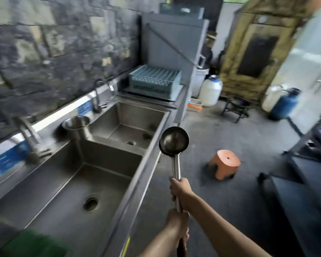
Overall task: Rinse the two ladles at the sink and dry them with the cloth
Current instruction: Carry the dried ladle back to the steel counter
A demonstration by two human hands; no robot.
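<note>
Two ladles (pixel 174 140), bowls stacked one behind the other, held upright at centre frame, just right of the sink's (pixel 148 154) front rim and above the floor. Handles run together down toward the bottom edge. Right hand (pixel 180 190) wrapped closed around the handles at mid-length. Left hand (pixel 178 222) below it, fist closed on the lower end of the handles. Sink has two steel basins filling the left half of frame, each with a tap at the back. Steel pot (pixel 76 124) stands on the divider between basins. Green blur at lower left (pixel 35 243), possibly the cloth; too smeared to tell. Dish rack (pixel 154 79) upper centre. Orange stool (pixel 225 163) on floor, right of the ladles.
</note>
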